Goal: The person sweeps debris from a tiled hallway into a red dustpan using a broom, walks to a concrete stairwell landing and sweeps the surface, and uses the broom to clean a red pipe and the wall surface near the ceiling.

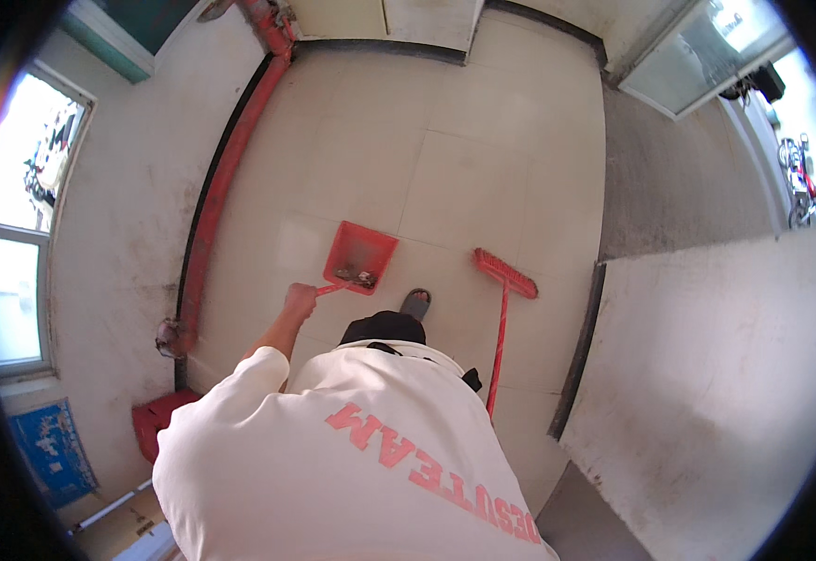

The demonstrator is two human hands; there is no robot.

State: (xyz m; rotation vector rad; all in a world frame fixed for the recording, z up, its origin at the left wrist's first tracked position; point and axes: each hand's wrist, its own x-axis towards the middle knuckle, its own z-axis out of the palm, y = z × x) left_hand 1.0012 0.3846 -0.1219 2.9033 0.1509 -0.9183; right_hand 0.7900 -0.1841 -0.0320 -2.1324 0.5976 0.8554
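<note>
My left hand point(300, 301) is closed around the handle of a red dustpan point(361, 248). The pan is held out ahead of me, and some dark debris point(358, 278) lies in it near the handle end. On my right a red broom point(506, 273) has its bristle head at the floor. Its red stick runs back toward my right side and disappears behind my white shirt. My right hand is hidden, so what it holds does not show.
Pale tiles cover the floor point(483, 168). A red pipe point(226, 178) follows the left wall, with a red box point(157, 416) near its lower end. A white wall point(716, 393) stands on the right, below an open glass door point(698, 56). My sandalled foot point(415, 304) shows ahead.
</note>
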